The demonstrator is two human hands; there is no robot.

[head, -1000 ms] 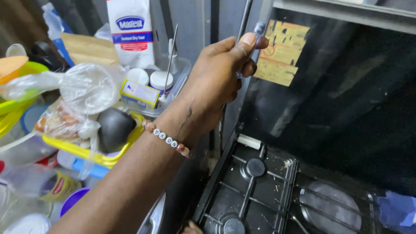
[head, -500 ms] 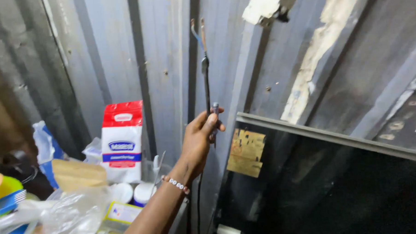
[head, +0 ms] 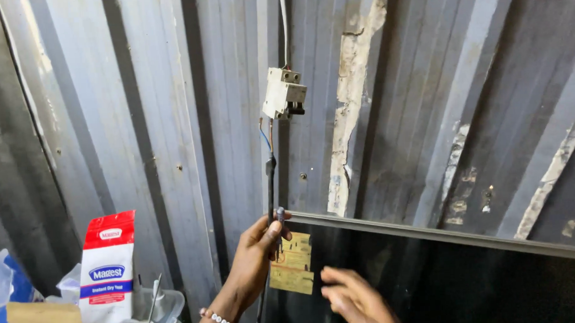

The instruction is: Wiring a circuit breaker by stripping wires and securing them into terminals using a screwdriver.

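A white circuit breaker (head: 284, 93) hangs on the corrugated metal wall (head: 139, 122); below it, the left hand (head: 256, 261) pinches the black cable (head: 270, 187). The right hand (head: 353, 299), blurred, seems spread apart near a yellow label (head: 292, 263).

Both hands raised, left higher than right.
Left hand (head: 256, 261) reaches up, fingers pinched shut, beaded wrist below; right hand (head: 353, 299) is blurred, fingers apparently loosely spread.

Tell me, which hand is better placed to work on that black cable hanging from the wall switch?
Probably the left hand: it already grips the black cable below the white breaker. The right hand hovers lower, open and holding nothing.
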